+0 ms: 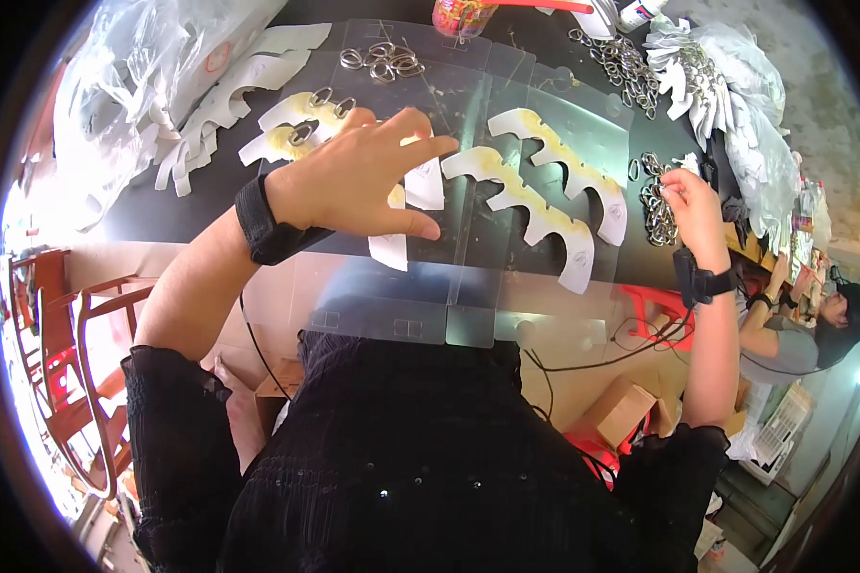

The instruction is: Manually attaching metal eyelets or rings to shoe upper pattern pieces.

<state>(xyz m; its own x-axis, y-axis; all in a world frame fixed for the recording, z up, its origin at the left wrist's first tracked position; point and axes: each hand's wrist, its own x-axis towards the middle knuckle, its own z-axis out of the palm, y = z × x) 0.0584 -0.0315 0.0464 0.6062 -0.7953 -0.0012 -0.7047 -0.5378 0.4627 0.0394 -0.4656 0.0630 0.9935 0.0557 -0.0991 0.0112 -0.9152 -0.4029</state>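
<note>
My left hand [354, 181] is open, thumb and fingers spread, above white scalloped strips with yellowish glue-like smears. It partly covers one strip [388, 250]; another strip [275, 143] by its fingers bears several metal rings [323, 96]. To the right lie two more smeared strips, an upper strip [569, 167] and a lower strip [535, 212], with no rings on them. My right hand [695, 210] is closed in a pinch at the edge of a pile of oval metal rings [656, 205]. Whatever its fingertips hold is hidden.
Clear plastic sheets [468, 296] cover the dark table. More rings [382, 62] lie at the back, and another heap [621, 72] farther right. White strips [229, 95] and plastic bags [134, 86] fill the far left. A co-worker [803, 329] is at right.
</note>
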